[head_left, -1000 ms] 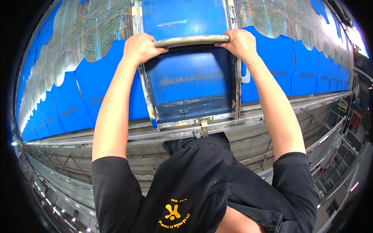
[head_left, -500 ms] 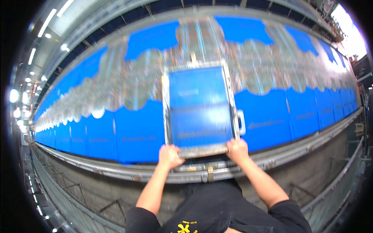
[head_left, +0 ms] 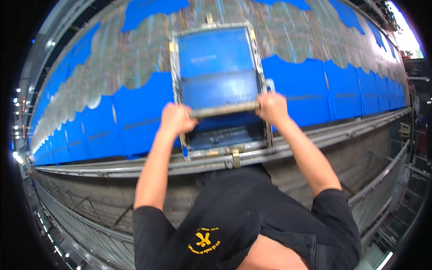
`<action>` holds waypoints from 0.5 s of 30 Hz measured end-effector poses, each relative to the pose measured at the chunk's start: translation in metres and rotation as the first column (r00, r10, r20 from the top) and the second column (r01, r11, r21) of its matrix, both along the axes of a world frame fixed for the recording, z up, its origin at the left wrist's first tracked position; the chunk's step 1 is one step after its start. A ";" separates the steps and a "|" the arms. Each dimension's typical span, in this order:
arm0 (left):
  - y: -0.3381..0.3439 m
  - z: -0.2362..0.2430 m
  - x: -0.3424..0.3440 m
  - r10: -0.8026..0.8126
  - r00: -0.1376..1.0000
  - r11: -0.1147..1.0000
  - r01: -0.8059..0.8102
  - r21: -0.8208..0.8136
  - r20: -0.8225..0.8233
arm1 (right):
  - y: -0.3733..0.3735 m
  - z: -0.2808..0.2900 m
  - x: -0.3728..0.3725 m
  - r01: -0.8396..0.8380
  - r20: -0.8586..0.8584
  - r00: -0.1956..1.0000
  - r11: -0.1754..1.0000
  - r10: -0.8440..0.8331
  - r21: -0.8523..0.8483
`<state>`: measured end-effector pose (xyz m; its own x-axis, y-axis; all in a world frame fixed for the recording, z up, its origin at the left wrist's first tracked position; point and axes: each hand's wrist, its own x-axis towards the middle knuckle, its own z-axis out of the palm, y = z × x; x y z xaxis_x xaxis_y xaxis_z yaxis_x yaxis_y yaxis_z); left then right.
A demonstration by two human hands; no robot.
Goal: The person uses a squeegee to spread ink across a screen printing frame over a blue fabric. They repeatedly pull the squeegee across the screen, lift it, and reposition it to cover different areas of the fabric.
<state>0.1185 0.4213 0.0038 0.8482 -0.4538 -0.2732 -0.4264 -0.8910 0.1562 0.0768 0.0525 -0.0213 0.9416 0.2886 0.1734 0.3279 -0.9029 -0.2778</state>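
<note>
White glare [head_left: 407, 31] is blowing out far right; small lamps [head_left: 18, 158] are glowing left. Shadow is pooling on the near side of the bar [head_left: 225, 109]. Blur is softening left hand [head_left: 176, 118] and right hand [head_left: 272, 107]. Fisheye is bending the rail [head_left: 135, 171], blacking out corners.

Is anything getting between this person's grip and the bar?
Nothing visible does: the left grip and right grip close directly on the bar. The pale handle outside the frame is near the right grip, but not between it and the bar.
</note>
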 end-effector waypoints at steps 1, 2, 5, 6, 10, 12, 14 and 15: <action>-0.007 0.011 0.015 0.053 0.998 0.999 -0.052 0.002 -0.025 | -0.001 0.003 0.016 -0.005 0.032 0.999 0.999 0.004 0.032; -0.005 0.013 0.030 0.075 0.997 0.997 -0.076 -0.026 -0.027 | 0.000 0.004 0.034 -0.018 0.088 0.996 0.999 0.015 0.039; -0.011 0.019 0.085 0.075 0.995 0.997 -0.074 0.017 -0.063 | 0.001 0.003 0.087 0.015 -0.006 1.000 1.000 -0.015 -0.007; -0.011 0.015 0.098 0.090 0.993 0.996 -0.087 0.033 -0.081 | 0.003 0.000 0.101 0.031 -0.055 0.998 0.999 -0.032 -0.020; -0.020 -0.011 0.124 0.179 0.969 0.983 -0.172 0.059 -0.172 | 0.005 -0.025 0.129 0.073 -0.157 0.983 0.989 -0.092 -0.126; -0.018 -0.015 0.127 0.200 0.964 0.980 -0.192 0.059 -0.176 | 0.012 -0.027 0.132 0.098 -0.215 0.967 0.978 -0.137 -0.186; -0.015 -0.017 0.133 0.176 0.965 0.983 -0.161 0.091 -0.196 | 0.015 -0.024 0.135 0.098 -0.285 0.945 0.971 -0.160 -0.220; -0.016 -0.014 0.136 0.180 0.962 0.982 -0.165 0.089 -0.203 | 0.015 -0.022 0.138 0.100 -0.286 0.944 0.968 -0.166 -0.231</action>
<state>0.2541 0.4057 -0.0101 0.8325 -0.2786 -0.4789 -0.2295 -0.9601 0.1597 0.2145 0.0679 -0.0435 0.9722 0.1558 -0.1746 0.1315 -0.9809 -0.1431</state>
